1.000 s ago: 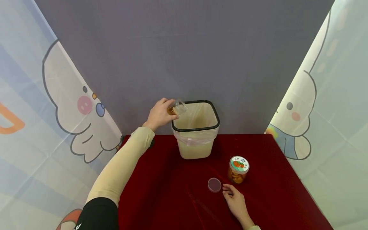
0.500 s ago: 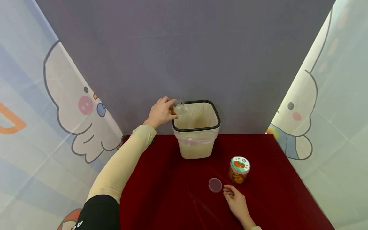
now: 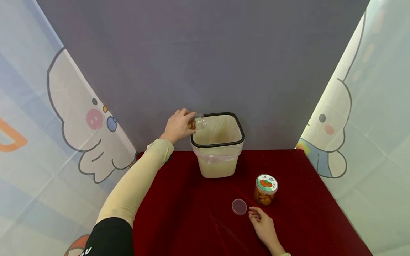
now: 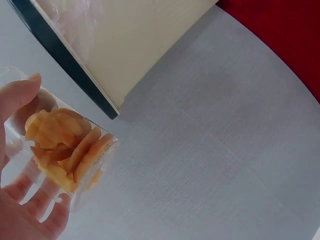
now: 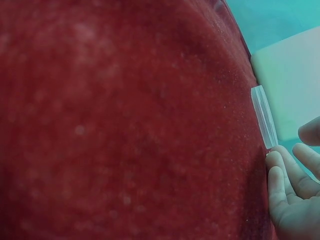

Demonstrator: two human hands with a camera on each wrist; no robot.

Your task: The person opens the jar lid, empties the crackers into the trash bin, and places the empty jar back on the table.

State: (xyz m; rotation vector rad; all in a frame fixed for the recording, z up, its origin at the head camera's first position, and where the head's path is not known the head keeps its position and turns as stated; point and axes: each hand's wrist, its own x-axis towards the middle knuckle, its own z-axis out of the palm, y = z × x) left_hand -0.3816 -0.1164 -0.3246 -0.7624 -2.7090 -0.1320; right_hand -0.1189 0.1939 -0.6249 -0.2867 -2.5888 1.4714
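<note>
My left hand (image 3: 178,125) grips a clear plastic jar (image 3: 200,122) at the left rim of a cream trash bin (image 3: 217,165). The jar lies tilted on its side, its mouth over the bin. In the left wrist view, thumb and fingers wrap round it, and orange-brown crisp-looking pieces (image 4: 62,132) are bunched at its base end. On the red cloth rests my right hand (image 3: 264,227), fingers loosely bent and holding nothing. Just left of its fingertips lies a round clear lid (image 3: 239,207); in the right wrist view the lid (image 5: 264,117) shows edge-on, close to the fingers.
A lidded jar (image 3: 266,189) with an orange-fruit label and brown pieces stands right of the lid. The bin has a black rim (image 3: 221,144) and a thin plastic liner. Behind the red-covered table (image 3: 179,213) rises a grey wall (image 3: 211,64), with cartoon-printed curtains at both sides.
The jar in my left hand has turned so that its mouth points more to the right, over the bin. My right hand, the lid and the lidded jar stay where they were.
</note>
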